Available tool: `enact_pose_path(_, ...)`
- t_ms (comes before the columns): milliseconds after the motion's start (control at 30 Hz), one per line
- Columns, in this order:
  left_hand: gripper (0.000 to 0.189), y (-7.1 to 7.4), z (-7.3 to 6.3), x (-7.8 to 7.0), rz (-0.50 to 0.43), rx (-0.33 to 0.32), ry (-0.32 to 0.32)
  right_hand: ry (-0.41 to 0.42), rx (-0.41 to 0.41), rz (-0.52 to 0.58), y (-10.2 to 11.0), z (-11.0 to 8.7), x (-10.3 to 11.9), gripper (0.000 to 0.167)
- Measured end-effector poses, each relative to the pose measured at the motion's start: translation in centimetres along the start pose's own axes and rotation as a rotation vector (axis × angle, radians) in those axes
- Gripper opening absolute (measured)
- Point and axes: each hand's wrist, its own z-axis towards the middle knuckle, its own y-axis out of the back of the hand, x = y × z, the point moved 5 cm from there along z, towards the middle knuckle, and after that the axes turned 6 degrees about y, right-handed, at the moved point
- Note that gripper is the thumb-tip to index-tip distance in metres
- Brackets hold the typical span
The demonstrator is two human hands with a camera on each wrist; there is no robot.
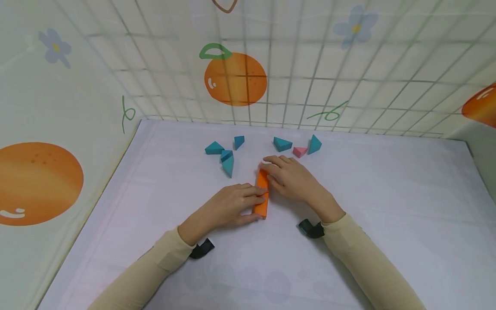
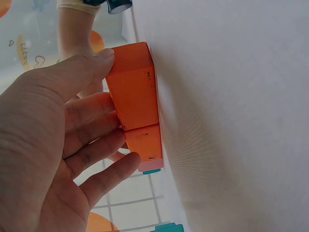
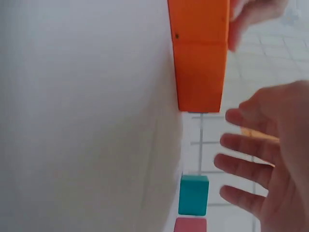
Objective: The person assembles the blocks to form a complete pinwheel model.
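Orange blocks [image 1: 261, 209] under left grip [image 1: 232, 204] | likely light, stiff, smooth | left grip spread, touching; right grip [image 1: 291, 177] spread just beside | best pinched across long sides

Two scuffed orange blocks [image 1: 262, 179] lie end to end on the table [image 1: 391, 193], apparently flush.

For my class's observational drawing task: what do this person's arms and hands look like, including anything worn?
The left sleeve and right sleeve are beige and reach the wrists. The left hand and right hand are gloveless; no rings show. A dark, curved attachment juts out beneath each wrist.
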Motion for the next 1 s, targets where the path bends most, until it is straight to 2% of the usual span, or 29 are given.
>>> enact_pose_path(267, 0.045, -0.1, -0.2, 0.2, -0.005, -0.002, 0.014, -0.164, -0.065, -0.052, 0.7, -0.2, -2.7, 0.041)
enact_pose_path(400, 0.046, 0.0, -0.2, 0.2, -0.002, 0.007, 0.008, -0.203, -0.075, -0.054, 0.7, -0.1, -4.0, 0.042)
enact_pose_path(633, 0.047, 0.3, 0.2, 0.0, -0.01, 0.014, 0.0, -0.246, -0.094, -0.089, 0.6, -0.2, -5.1, 0.047)
enact_pose_path(1000, 0.047, 0.1, 0.1, 0.2, -0.013, 0.022, 0.017, -0.238, -0.069, -0.086, -0.1, -0.2, -5.1, 0.047)
